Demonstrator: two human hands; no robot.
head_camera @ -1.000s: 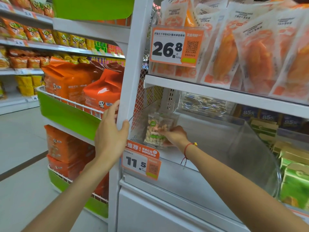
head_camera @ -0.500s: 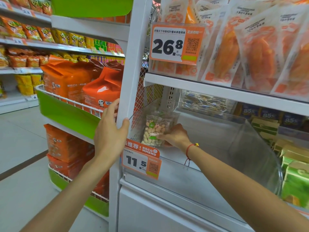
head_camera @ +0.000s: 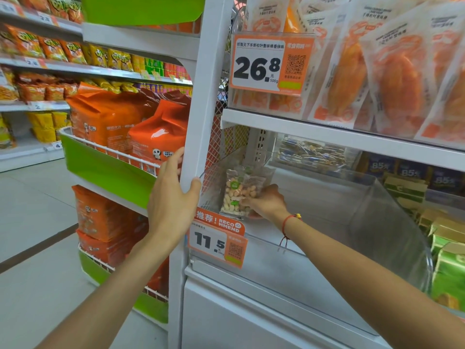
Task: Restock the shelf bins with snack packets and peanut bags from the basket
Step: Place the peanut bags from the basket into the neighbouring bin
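The peanut bag (head_camera: 240, 195) is showing as a small clear packet at the centre of the frame, filled with pale and pinkish nuts and carrying two small green labels, one near its top and one near its bottom. It is standing upright, slightly tilted, at the far left end of the clear plastic shelf bin (head_camera: 392, 222), close to the bin's left wall and just behind the orange price tag (head_camera: 217, 238) reading 11.5.

The right hand (head_camera: 266, 201) is reaching into the bin from the lower right of the frame and is lying immediately right of the bag. Its fingers are closing on the bag's lower right edge and holding it; the fingertips themselves are partly hidden behind the packet. A red cord bracelet (head_camera: 289, 222) is sitting on that wrist.

The left hand (head_camera: 173, 195) is gripping the white upright post (head_camera: 203, 96) of the shelf unit, left of centre, with the thumb wrapping around the post's front face and the fingers curling behind it. The bag is lying to the right of this hand, on the far side of the post, not touching it.
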